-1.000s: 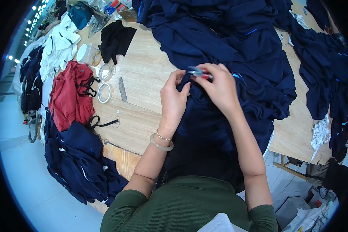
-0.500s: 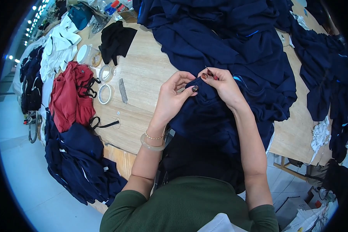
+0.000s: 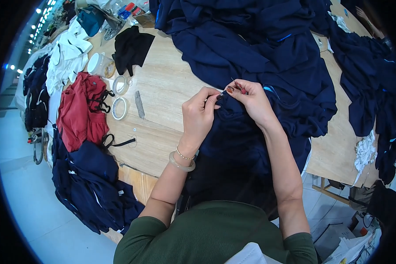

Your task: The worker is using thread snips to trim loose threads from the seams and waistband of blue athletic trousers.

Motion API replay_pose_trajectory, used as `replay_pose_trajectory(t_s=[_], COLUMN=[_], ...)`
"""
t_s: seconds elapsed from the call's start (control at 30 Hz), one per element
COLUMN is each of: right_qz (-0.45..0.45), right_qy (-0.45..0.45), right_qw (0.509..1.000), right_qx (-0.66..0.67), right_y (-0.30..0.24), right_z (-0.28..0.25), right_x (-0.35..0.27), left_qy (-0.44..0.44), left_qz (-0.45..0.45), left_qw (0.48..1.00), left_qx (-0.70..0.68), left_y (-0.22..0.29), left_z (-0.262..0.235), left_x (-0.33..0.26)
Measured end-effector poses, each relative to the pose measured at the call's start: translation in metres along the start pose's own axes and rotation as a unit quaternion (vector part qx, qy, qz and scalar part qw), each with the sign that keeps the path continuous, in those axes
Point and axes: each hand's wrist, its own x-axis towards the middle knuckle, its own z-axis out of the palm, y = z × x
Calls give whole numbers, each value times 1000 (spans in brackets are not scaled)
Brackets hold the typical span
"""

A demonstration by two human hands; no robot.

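A navy garment (image 3: 237,132) hangs over the near table edge into my lap, joined with a large heap of navy cloth. My left hand (image 3: 200,112) is closed in a pinch at the garment's upper edge, thumb and forefinger meeting near a small light spot. Right beside it, my right hand (image 3: 253,101) is closed around a small pointed tool with a red part (image 3: 243,91), its thin dark tip sticking up past the fingers. The tool's exact kind is mostly hidden by the fingers. The two hands' fingertips are close together over the cloth.
On the wooden table (image 3: 158,101) lie two tape rolls (image 3: 119,108), a grey strip (image 3: 139,104), a clear tub (image 3: 100,64) and a black cloth (image 3: 133,48). Red garments (image 3: 81,114) and navy ones (image 3: 92,185) hang at the left edge. More navy clothing (image 3: 361,79) lies right; another person's arm (image 3: 368,21) shows far right.
My left hand has turned and its fingers have closed together at the cloth edge, nearer my right fingertips. My right hand has barely shifted. A person's arm has appeared at the far right.
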Motion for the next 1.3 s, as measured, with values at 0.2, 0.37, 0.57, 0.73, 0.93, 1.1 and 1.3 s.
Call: replay_pose_trajectory(t_s=[0.2,0.37,0.57,0.73,0.93,1.1,1.3], right_qz=[12,13,-39,-255,-277,-207,-303], right_qy=[14,20,52,54,61,81,52], right_qw=[1000,1000,997,901,923,968,880], right_qx=[-17,-9,-44,-347,-262,-116,-361], right_y=[1,6,12,-16,-17,-26,-13], right_z=[0,1,2,13,6,-10,-1], right_x=[-1,2,6,-4,3,5,-3], left_qy=[3,-11,-74,-76,-114,-94,-120], left_qz=[6,-77,-124,-159,-170,-180,-224], left_qw=[1000,992,967,961,956,951,923], left_qx=[15,-100,-211,-212,-212,-233,-288], left_y=[-2,-10,-5,-1,4,-3,3], left_z=[-1,-4,-7,-11,-11,-13,-15], left_x=[3,5,7,10,12,8,14])
